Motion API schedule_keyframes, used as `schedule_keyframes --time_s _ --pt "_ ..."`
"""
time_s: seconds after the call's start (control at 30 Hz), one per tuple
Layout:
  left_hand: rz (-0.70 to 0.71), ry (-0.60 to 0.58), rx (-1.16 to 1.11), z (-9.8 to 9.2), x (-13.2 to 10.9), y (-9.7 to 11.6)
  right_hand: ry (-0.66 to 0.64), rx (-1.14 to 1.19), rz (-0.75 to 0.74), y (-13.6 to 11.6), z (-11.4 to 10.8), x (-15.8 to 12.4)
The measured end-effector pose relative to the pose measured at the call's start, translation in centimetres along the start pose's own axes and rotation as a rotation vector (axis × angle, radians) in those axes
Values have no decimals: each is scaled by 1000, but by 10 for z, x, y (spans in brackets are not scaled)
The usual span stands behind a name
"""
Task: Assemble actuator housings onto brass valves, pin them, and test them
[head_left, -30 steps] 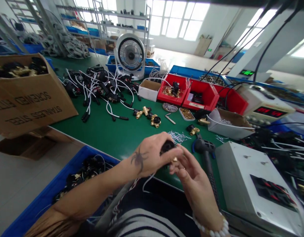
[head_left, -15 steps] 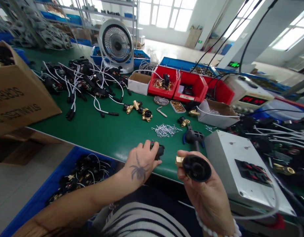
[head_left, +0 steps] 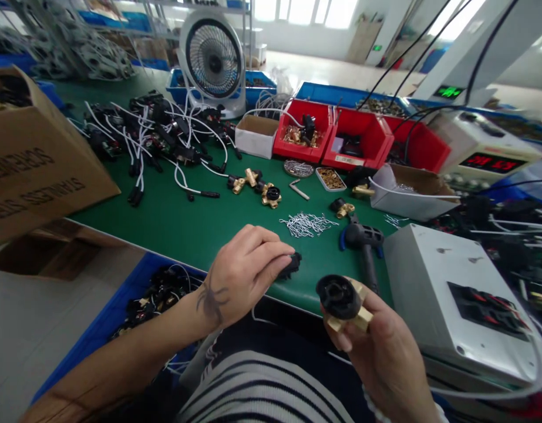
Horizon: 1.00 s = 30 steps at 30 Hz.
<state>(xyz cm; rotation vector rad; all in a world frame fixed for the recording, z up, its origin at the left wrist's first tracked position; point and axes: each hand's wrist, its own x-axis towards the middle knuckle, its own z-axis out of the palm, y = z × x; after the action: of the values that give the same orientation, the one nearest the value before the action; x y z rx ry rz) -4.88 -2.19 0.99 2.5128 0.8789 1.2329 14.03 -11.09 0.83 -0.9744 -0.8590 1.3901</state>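
Note:
My right hand (head_left: 380,346) grips a brass fitting with a round black cap (head_left: 343,301), held just above the near edge of the green table (head_left: 195,226). My left hand (head_left: 244,270), marked with a spider tattoo, has its fingers closed round a small black part (head_left: 292,265) with a thin white wire trailing from it. The two hands are apart, about a hand's width between them. A scatter of small metal clips (head_left: 306,224) lies on the mat just beyond my left hand.
A black-handled tool (head_left: 363,244) lies beside a white box (head_left: 455,299) at right. Brass fittings (head_left: 259,188), wired black parts (head_left: 165,141), red bins (head_left: 332,141), a fan (head_left: 214,59) and a cardboard box (head_left: 37,158) fill the table. A blue crate (head_left: 121,305) stands at lower left.
The hands, joined a second ago, have drawn apart. My right hand has turned the capped brass fitting so that its cap faces up. My left hand has lifted slightly with the small black part.

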Motion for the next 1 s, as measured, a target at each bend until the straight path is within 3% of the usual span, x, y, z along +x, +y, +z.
schedule_keyframes --time_s 0.13,0.33,0.8,1.0 --pt "141 -46 -22 -20 23 17 -6 -39 -1 -2 1 -3" --pt "289 -211 49 -22 29 23 70 -168 -49 1 -3 -11" --pt "426 -180 125 -22 30 27 97 -285 7 -3 -4 -17" --pt "460 -155 139 -20 33 21 45 -185 69 -5 -1 -16"
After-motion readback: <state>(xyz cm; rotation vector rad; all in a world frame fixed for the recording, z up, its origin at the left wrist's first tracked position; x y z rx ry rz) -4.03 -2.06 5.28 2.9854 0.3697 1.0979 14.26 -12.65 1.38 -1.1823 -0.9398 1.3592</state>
